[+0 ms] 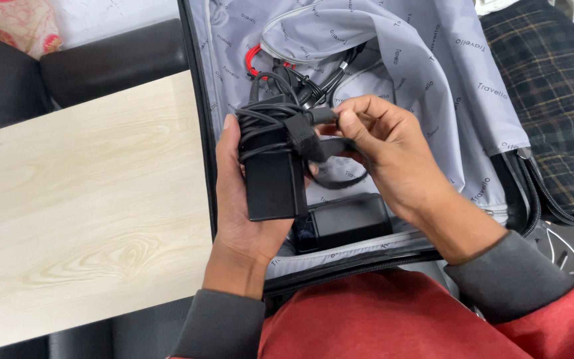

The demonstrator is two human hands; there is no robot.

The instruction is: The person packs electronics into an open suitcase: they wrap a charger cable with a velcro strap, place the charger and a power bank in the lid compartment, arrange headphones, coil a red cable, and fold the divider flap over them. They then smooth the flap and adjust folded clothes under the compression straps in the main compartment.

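My left hand (237,206) grips a black rectangular power adapter (275,181) from behind, with black cable coiled around its upper end. My right hand (383,149) pinches the loose end of that cable (320,117) and a dark strap at the coil, just right of the adapter. Both hands hover over an open suitcase with grey lining (433,80). More black cables and a red one (252,58) lie tangled in the suitcase behind the adapter. A black box-shaped pouch (350,221) rests in the suitcase below my hands.
A pale wooden tabletop (81,199) lies to the left of the suitcase. Dark cushions (107,63) sit behind it. Plaid fabric (553,100) lies at the right. My red and grey sleeves (400,319) fill the bottom.
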